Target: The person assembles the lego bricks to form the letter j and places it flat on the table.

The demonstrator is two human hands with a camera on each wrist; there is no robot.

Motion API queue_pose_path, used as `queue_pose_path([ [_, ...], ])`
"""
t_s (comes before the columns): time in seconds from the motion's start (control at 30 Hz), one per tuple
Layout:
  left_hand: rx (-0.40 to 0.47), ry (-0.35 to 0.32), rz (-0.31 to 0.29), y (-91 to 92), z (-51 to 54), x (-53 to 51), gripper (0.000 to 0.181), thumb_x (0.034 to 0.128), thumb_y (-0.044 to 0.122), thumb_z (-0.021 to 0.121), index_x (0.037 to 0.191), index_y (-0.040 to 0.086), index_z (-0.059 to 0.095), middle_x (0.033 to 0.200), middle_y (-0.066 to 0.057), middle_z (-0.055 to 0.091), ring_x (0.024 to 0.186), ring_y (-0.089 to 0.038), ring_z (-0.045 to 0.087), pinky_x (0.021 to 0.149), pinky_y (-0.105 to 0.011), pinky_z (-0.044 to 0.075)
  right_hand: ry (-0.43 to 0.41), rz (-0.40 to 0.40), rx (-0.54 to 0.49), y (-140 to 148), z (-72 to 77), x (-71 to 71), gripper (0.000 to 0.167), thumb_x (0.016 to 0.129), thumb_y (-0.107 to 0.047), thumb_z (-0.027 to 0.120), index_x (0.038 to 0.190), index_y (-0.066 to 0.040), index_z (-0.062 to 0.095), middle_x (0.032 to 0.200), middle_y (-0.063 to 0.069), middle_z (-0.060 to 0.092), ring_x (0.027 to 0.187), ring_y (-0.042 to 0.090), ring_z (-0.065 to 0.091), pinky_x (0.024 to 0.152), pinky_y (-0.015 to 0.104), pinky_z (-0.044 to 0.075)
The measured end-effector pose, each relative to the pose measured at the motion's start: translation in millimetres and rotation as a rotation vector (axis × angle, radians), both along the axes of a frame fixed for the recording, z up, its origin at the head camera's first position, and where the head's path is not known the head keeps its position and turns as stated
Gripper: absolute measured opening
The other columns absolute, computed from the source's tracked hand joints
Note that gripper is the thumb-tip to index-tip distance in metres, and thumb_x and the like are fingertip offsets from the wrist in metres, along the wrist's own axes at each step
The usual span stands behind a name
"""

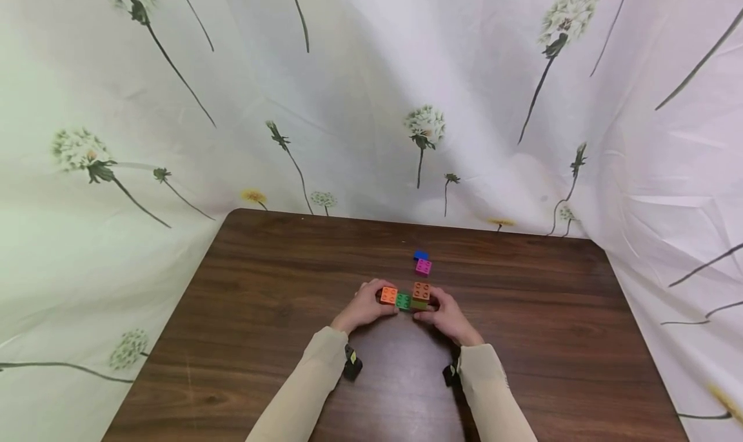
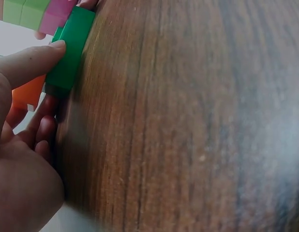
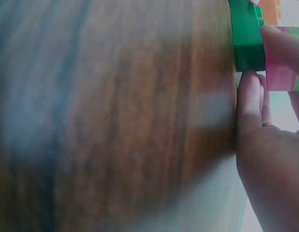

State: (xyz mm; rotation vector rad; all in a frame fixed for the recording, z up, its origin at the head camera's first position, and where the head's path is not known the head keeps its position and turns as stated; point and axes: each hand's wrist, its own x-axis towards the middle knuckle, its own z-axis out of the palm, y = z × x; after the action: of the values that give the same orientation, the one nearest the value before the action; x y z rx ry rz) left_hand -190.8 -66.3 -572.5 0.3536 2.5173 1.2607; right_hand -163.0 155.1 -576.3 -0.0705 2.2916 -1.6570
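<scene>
We see a flowered curtain (image 1: 360, 106) hanging behind a dark wooden table (image 1: 261, 313), and over the table reach two pale sleeves (image 1: 302, 390), each with a small black camera (image 1: 351, 364) at the wrist. Our left hand (image 1: 366, 305) pinches the long green block (image 2: 72, 53), thumb on its near side and fingers round the back, near the orange block (image 1: 389, 295) on its left end. Our right hand (image 1: 449, 316) grips the stack on the other end, thumb across the pink block (image 3: 277, 72), a finger against the green block's end. We judge that one hand steadies the base while the other squares up the stack. The green block lies low at the tabletop between our hands; whether it bears fully on the wood we cannot tell. Above the pink block sit a light green block (image 1: 419, 304) and, on top, a brown block (image 1: 421, 291). Beyond our fingers lie a loose purple block (image 1: 424, 267) and a blue block (image 1: 420, 255), well out of the way; our own hands mostly block the view of the joins.
</scene>
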Motion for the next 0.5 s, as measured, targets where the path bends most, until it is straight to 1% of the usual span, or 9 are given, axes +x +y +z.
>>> queue_pose_path([
  [0.1,-0.005,0.010,0.001,-1.7,1.0,0.3,0.040,0.0778,0.028,0.080,0.114,0.019,0.065,0.112,-0.001,0.062,0.106,-0.021,0.047,0.092,-0.045,0.039,0.019,0.017,-0.011,-0.4,-1.9,0.0,0.051,0.081,0.005,0.069,0.129,-0.004,0.055,0.122,0.017,0.060,0.111,0.027,0.059,0.090,0.037,0.051],
  [0.2,-0.014,0.017,0.008,-3.3,1.7,1.1,0.040,0.0769,0.027,0.081,0.113,0.018,0.065,0.110,-0.001,0.063,0.105,-0.021,0.047,0.092,-0.045,0.038,0.041,0.041,-0.017,-0.7,-1.6,0.1,0.055,0.080,0.009,0.065,0.132,-0.001,0.052,0.122,0.020,0.059,0.110,0.027,0.059,0.089,0.031,0.050],
  [0.27,-0.018,0.018,0.013,-4.1,1.9,1.6,0.040,0.0765,0.027,0.081,0.112,0.018,0.065,0.110,-0.001,0.063,0.105,-0.021,0.047,0.092,-0.045,0.037,0.048,0.060,-0.015,0.2,-1.6,-1.0,0.054,0.081,0.010,0.063,0.133,-0.001,0.051,0.121,0.021,0.060,0.108,0.025,0.059,0.086,0.027,0.049],
  [0.37,-0.029,0.020,0.003,-4.4,1.0,1.6,0.040,0.0767,0.028,0.081,0.112,0.018,0.065,0.110,0.000,0.062,0.105,-0.021,0.047,0.092,-0.045,0.038,0.031,0.067,-0.044,4.4,-2.2,-4.8,0.048,0.084,0.011,0.056,0.130,0.003,0.052,0.115,0.023,0.062,0.100,0.023,0.060,0.078,0.025,0.049],
  [0.43,-0.034,0.018,-0.009,-4.1,-0.4,1.4,0.041,0.0772,0.029,0.081,0.113,0.019,0.064,0.111,0.000,0.062,0.105,-0.020,0.047,0.091,-0.044,0.039,0.024,0.043,-0.040,7.5,-3.1,-8.6,0.040,0.085,0.010,0.053,0.125,0.003,0.055,0.110,0.022,0.063,0.095,0.021,0.060,0.073,0.026,0.048],
  [0.5,-0.037,0.012,-0.018,-3.7,-1.2,1.8,0.041,0.0776,0.030,0.081,0.113,0.019,0.064,0.112,0.001,0.061,0.104,-0.019,0.046,0.091,-0.043,0.040,0.043,0.009,-0.010,10.0,-3.1,-12.5,0.034,0.088,0.007,0.051,0.121,0.003,0.058,0.107,0.020,0.064,0.090,0.018,0.059,0.069,0.026,0.047],
])
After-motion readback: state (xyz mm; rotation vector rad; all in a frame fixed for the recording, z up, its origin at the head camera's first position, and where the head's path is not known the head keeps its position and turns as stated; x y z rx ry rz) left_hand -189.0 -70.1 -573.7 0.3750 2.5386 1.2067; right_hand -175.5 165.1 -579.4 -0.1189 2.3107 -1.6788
